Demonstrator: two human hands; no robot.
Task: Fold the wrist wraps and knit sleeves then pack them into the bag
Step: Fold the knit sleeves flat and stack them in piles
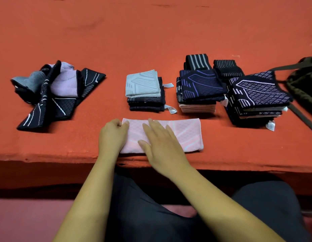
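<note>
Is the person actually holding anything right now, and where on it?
The left hand grips the pink sleeve at its left end; the right hand only presses flat on its middle.

Sorting and packing bench, seemingly a small garment workshop.
An orange felt-covered table (151, 37) carries neat stacks of folded knit sleeves (144, 91) with sewn-in tags, a loose pile of unfolded ones (59, 91), and an olive bag (304, 84) at its right edge.
</note>
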